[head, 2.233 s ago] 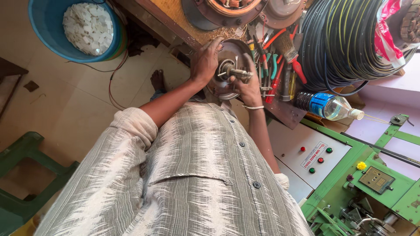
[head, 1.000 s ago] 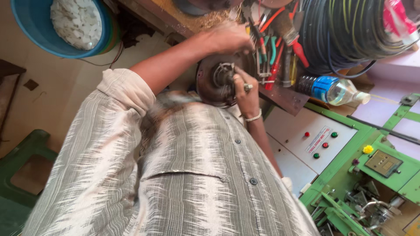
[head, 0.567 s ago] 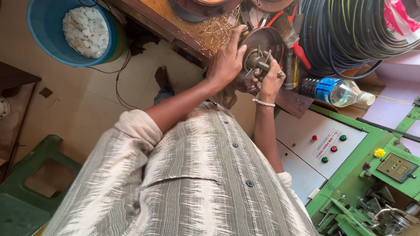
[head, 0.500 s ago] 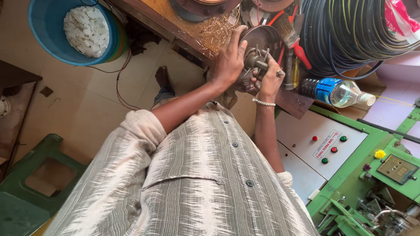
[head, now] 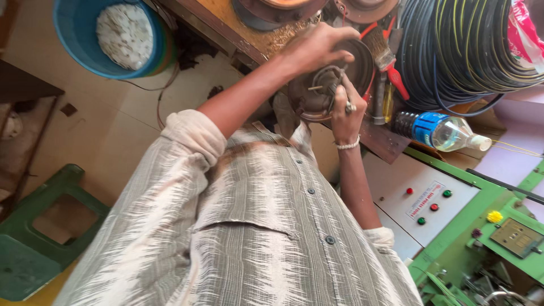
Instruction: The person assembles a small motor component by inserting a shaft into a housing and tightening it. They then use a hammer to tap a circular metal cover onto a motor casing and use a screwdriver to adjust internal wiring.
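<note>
Both hands on round motor housing (head: 328,82): left hand (head: 317,48) shifted to 12 o'clock rim, fingers clamped; right hand (head: 347,110) still pinching centre shaft at 5 o'clock. Housing steadier.

We are covering part of the round dark metal motor housing (head: 317,96) with our left hand (head: 314,51); our right hand (head: 345,110) is hiding its centre. The coiled black cable bundle (head: 453,51) is running off the top edge.
</note>
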